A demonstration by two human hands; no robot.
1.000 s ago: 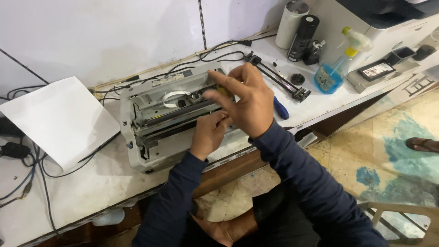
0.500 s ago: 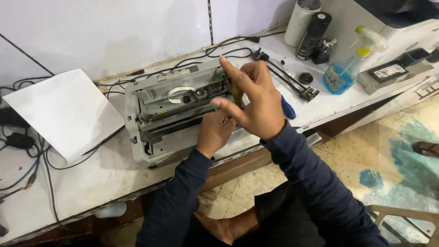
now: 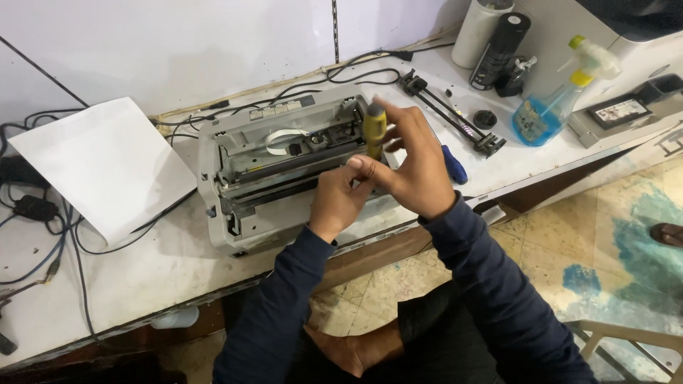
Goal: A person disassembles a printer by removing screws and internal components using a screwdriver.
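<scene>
We've got the opened printer sitting on the table, front edge close to the table lip, cover off and the mechanism exposed. Right hand is wrapped round a yellow-handled screwdriver, held upright over the right end of the mechanism; fingers closed on the handle, tip hidden behind the hand. Left hand sits just below at the front of the chassis, fingers pinched together near the shaft; can't tell whether they hold a screw or only steady the tool. Handling, as we judge it: plastic shell is stiff but the white ribbon cable and thin rails inside look fragile, so grip the outer casing sides, not the internals. Probably moderately heavy, unlikely to slide. Room: white sheet and loose cables crowd the left; a roller bar assembly, blue-handled tool and spray bottle lie to the right. Wall close behind.
</scene>
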